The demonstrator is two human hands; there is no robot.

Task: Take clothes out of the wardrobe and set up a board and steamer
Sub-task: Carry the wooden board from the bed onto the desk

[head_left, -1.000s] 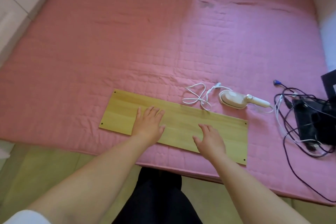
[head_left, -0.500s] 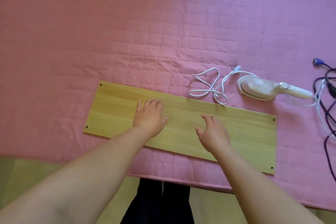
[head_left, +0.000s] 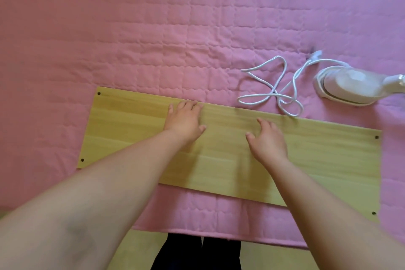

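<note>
A long light-wood board (head_left: 324, 155) with small holes at its corners lies flat on the pink quilted mattress (head_left: 153, 39), near its front edge. My left hand (head_left: 185, 119) rests palm-down on the board's far edge, fingers spread. My right hand (head_left: 267, 140) lies palm-down near the board's middle, fingers apart. Neither hand grips anything. A white handheld steamer (head_left: 350, 89) lies on the mattress beyond the board's right part, cut off by the right frame edge. Its white cord (head_left: 274, 92) is looped loosely between it and the board, touching the board's far edge.
The mattress's front edge runs along the bottom, with yellow-green floor (head_left: 263, 256) below it. My dark trouser legs (head_left: 197, 254) stand against that edge. Wide bare quilt stretches behind and to the left of the board.
The camera has dropped closer over the board. The tangle of dark cables at the right has left the frame. Both hands remain flat on the board, the left one now nearer the far edge.
</note>
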